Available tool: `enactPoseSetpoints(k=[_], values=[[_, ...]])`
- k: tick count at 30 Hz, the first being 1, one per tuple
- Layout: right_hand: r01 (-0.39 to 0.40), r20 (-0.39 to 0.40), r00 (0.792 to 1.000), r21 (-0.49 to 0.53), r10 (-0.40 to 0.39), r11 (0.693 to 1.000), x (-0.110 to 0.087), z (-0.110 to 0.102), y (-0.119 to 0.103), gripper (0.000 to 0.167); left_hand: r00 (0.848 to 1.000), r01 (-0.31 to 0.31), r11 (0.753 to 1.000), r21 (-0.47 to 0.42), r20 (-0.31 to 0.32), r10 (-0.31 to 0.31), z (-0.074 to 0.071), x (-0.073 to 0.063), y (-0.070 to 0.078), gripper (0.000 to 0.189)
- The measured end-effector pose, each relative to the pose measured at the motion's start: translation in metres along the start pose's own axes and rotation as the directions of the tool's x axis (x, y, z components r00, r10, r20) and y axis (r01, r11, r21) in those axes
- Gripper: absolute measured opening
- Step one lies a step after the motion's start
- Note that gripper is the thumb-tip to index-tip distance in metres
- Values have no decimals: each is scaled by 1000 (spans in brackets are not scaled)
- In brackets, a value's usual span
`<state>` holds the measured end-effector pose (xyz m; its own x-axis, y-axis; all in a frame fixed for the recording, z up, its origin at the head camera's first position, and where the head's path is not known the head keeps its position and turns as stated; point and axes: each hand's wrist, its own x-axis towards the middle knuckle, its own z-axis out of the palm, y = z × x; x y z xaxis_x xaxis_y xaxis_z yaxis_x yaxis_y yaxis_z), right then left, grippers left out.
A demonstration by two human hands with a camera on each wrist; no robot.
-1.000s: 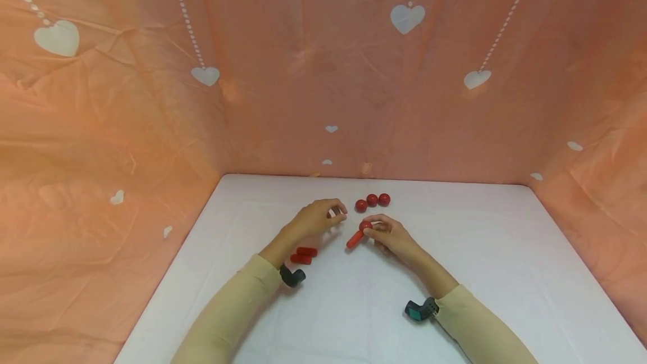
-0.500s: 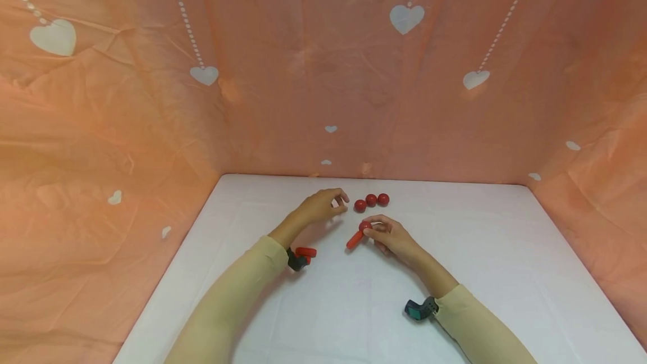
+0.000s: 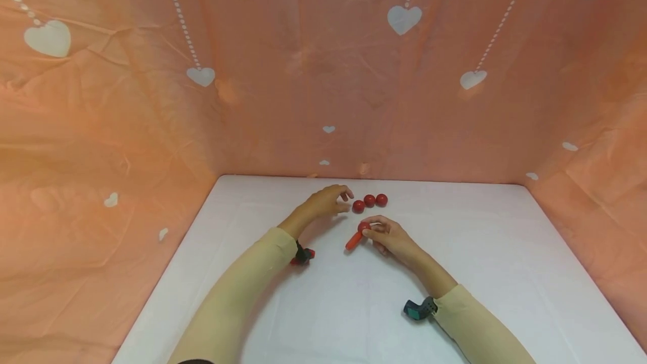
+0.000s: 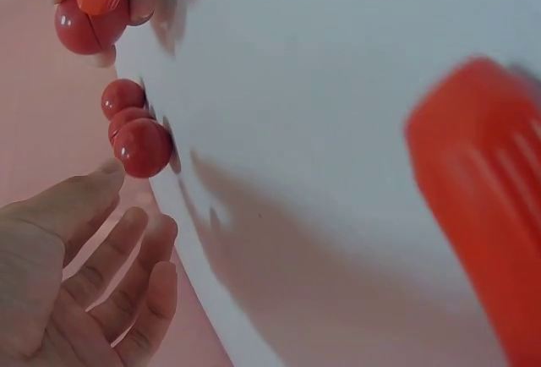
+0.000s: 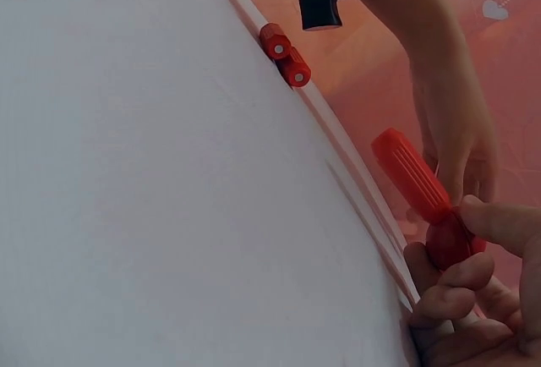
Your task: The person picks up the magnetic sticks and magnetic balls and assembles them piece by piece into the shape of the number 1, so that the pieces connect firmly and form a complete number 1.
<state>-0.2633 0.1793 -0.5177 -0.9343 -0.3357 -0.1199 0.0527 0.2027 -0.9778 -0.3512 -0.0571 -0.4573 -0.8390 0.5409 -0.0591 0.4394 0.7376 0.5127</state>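
Viewed from my station, the right hand pinches a glossy crimson ball over the white table; a fluted orange-red rod (blunt-ended) meets it. I see the left hand, fingers parted, just beside three similar balls.

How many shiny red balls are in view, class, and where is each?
4. One shiny red ball is pinched in the right hand; three form an uneven row on the white table: left ball, middle ball, right ball.
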Motion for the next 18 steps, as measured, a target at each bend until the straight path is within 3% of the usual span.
enactPoseSetpoints(k=[18], values=[[10, 9, 1000, 0, -10, 1000, -1, -2, 0, 41, 997, 71, 997, 30, 22, -71, 10, 23, 10, 40]])
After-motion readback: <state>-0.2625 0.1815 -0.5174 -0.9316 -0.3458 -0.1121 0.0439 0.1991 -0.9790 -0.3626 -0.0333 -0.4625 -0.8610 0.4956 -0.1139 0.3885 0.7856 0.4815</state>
